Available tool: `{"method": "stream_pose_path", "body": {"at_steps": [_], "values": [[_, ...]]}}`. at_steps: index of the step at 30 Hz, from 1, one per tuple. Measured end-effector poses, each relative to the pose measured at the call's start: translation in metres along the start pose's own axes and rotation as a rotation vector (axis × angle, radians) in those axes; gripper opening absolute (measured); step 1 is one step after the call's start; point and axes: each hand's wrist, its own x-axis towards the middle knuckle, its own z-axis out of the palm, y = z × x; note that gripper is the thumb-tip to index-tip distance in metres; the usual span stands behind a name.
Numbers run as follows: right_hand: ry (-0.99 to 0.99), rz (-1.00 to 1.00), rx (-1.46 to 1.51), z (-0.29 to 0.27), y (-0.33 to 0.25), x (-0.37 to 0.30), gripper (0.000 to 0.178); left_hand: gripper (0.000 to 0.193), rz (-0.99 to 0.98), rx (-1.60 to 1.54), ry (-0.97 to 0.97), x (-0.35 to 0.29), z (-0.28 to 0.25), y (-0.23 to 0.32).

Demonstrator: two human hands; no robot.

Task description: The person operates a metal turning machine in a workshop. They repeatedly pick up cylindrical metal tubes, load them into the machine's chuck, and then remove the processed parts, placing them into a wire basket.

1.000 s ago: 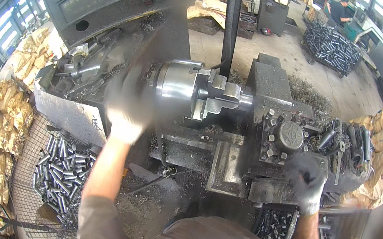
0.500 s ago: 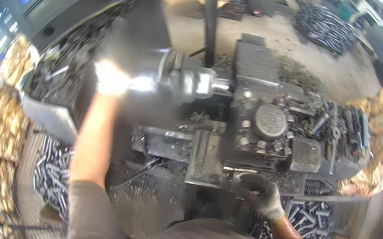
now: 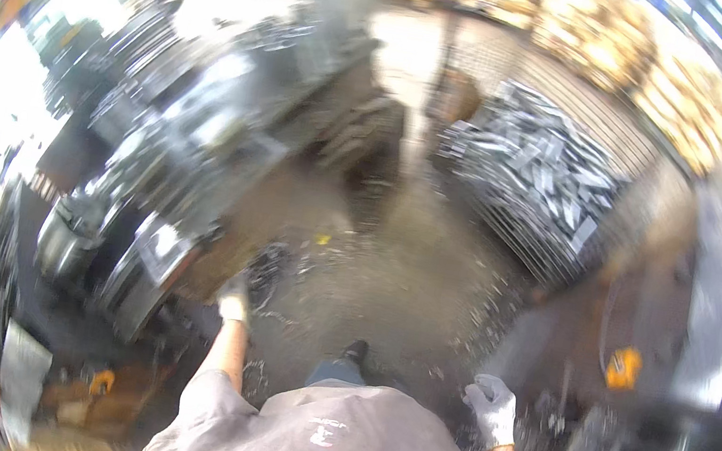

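Note:
Both my hands wear pale work gloves and hang apart in front of my body. On the left, my left hand (image 3: 234,300) is beside the dark machine parts (image 3: 139,265), too smeared to show its fingers. My right hand (image 3: 491,408) hangs low over the floor on the other side. Its fingers are loosely bent and a little apart, with nothing visible in them. Beyond the hands, farther off to the right, a wire-mesh bin (image 3: 512,236) holds a heap of grey metal pieces (image 3: 548,161).
A blurred machine (image 3: 215,125) fills the left side. Stacked yellowish bundles (image 3: 604,27) line the far right. Metal scraps litter the dirty floor (image 3: 401,271). At the right are a grey panel (image 3: 714,294) and a small yellow-orange object (image 3: 624,368).
My view has swung from the lathe-like machine to the floor and metal-filled bin. My left hand has left the bright area at the machine; my right hand has come away from the dark ring-shaped part.

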Motion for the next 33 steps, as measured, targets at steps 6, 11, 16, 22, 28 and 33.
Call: {"method": "stream_pose_path", "body": {"at_steps": [6, 11, 16, 22, 28, 33], "values": [[-0.42, -0.311, -0.401, 0.156, -0.103, 0.107, 0.045, 0.042, -1.464, -0.028, 0.681, -0.137, -0.19, -0.305], [-0.546, -0.437, -0.637, 0.229, -0.142, 0.146, 0.046, 0.057, -1.493, -0.13, 1.168, -0.174, -0.24, -0.271], [-0.639, -0.433, -0.881, 0.253, -0.152, 0.174, 0.047, 0.041, -1.313, 0.902, -0.339, -0.134, -0.275, -0.259], [-0.867, -0.509, -0.862, 0.25, -0.163, 0.241, 0.048, 0.035, -0.945, 0.401, 0.352, -0.092, -0.127, -0.191], [-0.555, -0.45, -0.665, 0.169, -0.136, 0.353, 0.041, 0.03, -1.118, -0.615, -0.196, -0.036, 0.062, -0.039], [-0.273, -0.311, -0.529, 0.035, -0.091, 0.502, 0.043, 0.026, -1.072, -0.885, -0.782, 0.035, 0.19, 0.129]]}}
